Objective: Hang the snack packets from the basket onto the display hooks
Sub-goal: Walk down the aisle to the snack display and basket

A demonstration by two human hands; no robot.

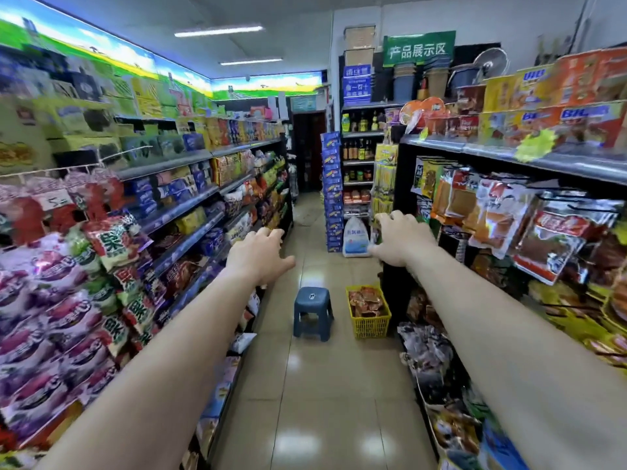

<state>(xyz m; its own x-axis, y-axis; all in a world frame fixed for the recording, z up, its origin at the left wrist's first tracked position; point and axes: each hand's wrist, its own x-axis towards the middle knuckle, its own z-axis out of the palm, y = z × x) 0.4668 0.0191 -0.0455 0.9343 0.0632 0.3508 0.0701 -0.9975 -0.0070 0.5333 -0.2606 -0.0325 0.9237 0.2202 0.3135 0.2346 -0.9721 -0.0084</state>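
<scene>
- Evidently neither hand carries anything: the left hand [259, 257] and the right hand [400, 239] reach out ahead, fingers spread and loosely bent, gripping nothing.
- Ahead of and below the fingers, nearer the right hand, the yellow plastic mesh basket [369, 329] stands on the glossy beige tiled floor [322, 401]. It is just beside the foot of the right-hand rack, probably so each packet is a short lift to its hook.
- Inside it lies a loose heap of red-orange crinkled foil snack packets [368, 301], which look flat, light and slippery.
- Just left of the basket, below the left fingers, sits a small blue moulded plastic stool [312, 312], likely a seat for working low.
- Right of the right fingers, glossy clear-fronted hanging pouches [492, 212] overlap in rows. The hooks bearing them are mostly hidden behind the pouch tops.
- I judge the task barely begun, with the basket not yet reached.
</scene>
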